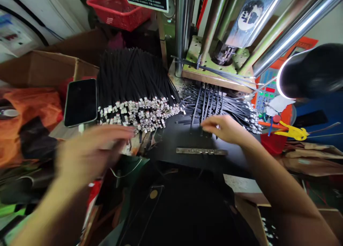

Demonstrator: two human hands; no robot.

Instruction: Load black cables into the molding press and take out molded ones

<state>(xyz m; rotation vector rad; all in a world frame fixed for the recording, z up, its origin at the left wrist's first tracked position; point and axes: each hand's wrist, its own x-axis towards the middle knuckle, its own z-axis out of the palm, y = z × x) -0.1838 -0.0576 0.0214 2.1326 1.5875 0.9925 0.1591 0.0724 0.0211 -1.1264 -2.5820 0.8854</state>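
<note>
My left hand (88, 149) is smeared by motion at the near left edge of a big pile of flat black cables (131, 74). White connectors (144, 113) cap the near ends of that pile, close to my left fingertips. What the left fingers do is too blurred to tell. My right hand (225, 128) is closed in a pinch at the near ends of several black cables (210, 103) spread across a second heap. One cable end seems to be between its thumb and finger. Below it, a narrow metal strip (200, 151) with several small slots lies on the black work surface (166, 146).
A press with metal columns (182, 31) and a drilled plate (219, 76) stands behind the cables. A black lamp (313, 72) overhangs the right. A phone (80, 102) stands left of the pile, a red basket (120, 10) behind. Yellow-handled pliers (293, 131) lie at right.
</note>
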